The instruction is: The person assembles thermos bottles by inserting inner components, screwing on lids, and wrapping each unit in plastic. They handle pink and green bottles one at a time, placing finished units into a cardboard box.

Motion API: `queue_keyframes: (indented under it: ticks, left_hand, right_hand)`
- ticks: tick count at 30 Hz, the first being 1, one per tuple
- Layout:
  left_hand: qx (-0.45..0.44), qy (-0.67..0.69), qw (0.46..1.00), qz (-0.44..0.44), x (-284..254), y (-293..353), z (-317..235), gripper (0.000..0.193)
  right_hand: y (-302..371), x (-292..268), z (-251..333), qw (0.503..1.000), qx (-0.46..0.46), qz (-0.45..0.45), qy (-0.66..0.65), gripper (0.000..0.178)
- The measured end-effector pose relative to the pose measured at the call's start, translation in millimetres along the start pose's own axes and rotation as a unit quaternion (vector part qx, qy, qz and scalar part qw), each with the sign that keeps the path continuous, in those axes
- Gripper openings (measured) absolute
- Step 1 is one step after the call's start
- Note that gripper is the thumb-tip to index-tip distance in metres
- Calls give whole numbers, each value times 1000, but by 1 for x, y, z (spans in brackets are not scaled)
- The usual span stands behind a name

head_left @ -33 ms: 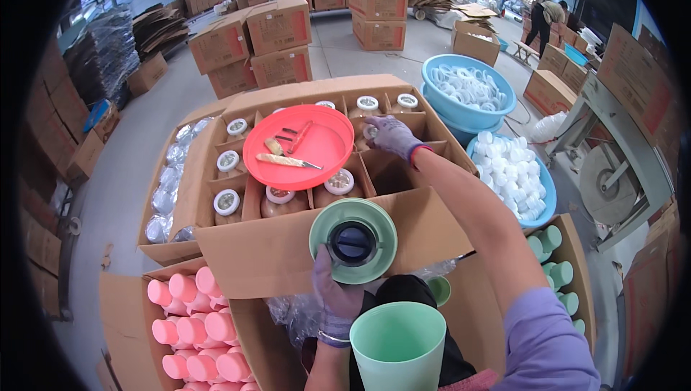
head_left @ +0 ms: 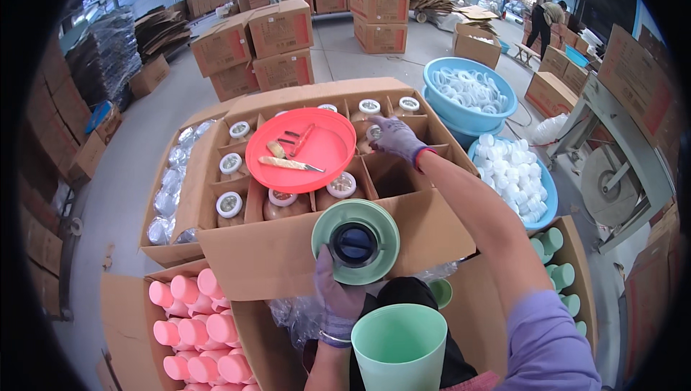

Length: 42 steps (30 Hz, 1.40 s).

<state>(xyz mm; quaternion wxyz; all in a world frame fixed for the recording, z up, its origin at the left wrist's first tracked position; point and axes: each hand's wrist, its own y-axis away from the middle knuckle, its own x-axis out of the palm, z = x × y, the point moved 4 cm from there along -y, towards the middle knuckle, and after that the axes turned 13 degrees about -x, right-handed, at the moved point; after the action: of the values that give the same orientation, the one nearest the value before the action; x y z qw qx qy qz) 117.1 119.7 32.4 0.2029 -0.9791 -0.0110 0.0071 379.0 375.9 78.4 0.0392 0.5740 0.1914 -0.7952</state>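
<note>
My left hand (head_left: 338,301) is closed on a round green plastic piece (head_left: 389,247) with a dark, hollow-looking centre, thumb at its near rim. Beyond it, my right hand (head_left: 397,138) reaches into a divided carton (head_left: 295,251), fingers closed around the top of a white-ringed bottle (head_left: 373,133). Other white-ringed bottles (head_left: 229,205) stand in the compartments. Across the carton lies a red tray (head_left: 327,143) with a brush (head_left: 276,149), a wrapped-handle blade (head_left: 288,164) and small red and dark tools. A green cup-shaped container (head_left: 399,344) stands upright close to me.
Pink containers (head_left: 193,332) fill a box at left; green ones (head_left: 563,274) fill one at right. Blue basins hold clear rings (head_left: 471,89) and white caps (head_left: 511,179). A metal machine (head_left: 612,161) stands right; stacked cartons (head_left: 281,28) and another person (head_left: 545,24) are farther back.
The whole view has shifted very slightly. Both hands keep their places and their holds.
</note>
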Motion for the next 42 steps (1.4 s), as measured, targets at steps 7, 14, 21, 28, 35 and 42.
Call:
queue_keyframes:
  ticks: [7,14,21,28,35,42]
  left_hand:
    - [-291,582,726,223,36,-47,-13,57]
    - [-89,309,908,270,36,-68,-48,52]
    - [-65,102,972,203,-18,8,-24,61]
    - [-96,-31,974,204,-68,98,-67,51]
    - [-340,412,845,-25,-93,83,-60,53]
    - [-260,65,928,260,-70,70,-92,46]
  right_hand:
    - [32,-133,78,971,-75,-227,-22,73]
    - [198,-156,217,838,-450,-276,137,72]
    - [269,-124,232,891,-340,-170,-248,60]
    - [298,-50,222,784,-28,-6,-620,64]
    - [291,-43,251,861,-79,341,-369,34]
    - [314,-44,225,891,42,-106,-440,27]
